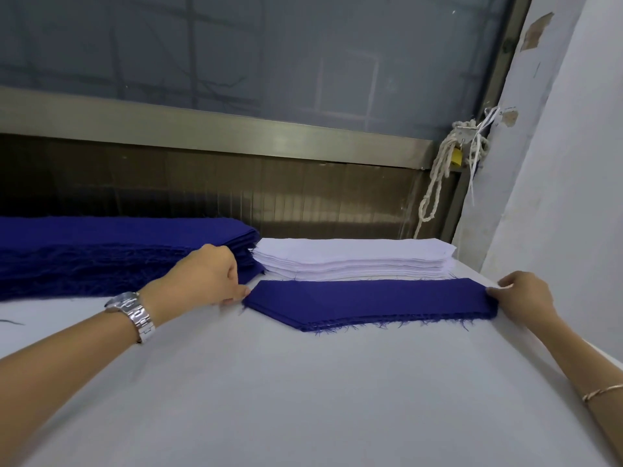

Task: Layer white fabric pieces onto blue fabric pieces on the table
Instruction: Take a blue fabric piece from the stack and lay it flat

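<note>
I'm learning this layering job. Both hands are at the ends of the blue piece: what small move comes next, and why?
Probably lift the top sheet off the white stack: the blue piece lies flat with no white on it, and the stack sits just behind it.

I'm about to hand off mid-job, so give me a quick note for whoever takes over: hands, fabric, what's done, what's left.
Left hand: fingertips pinch the left tip of the blue fabric piece.
Right hand: pinches its right end.
The piece lies flat on the white table, in front of the white fabric stack. The blue fabric stack sits back left.
Done: one blue piece laid out.
Left: no white piece shows on it yet; take one from the white stack, lay it on top, then repeat.
</note>
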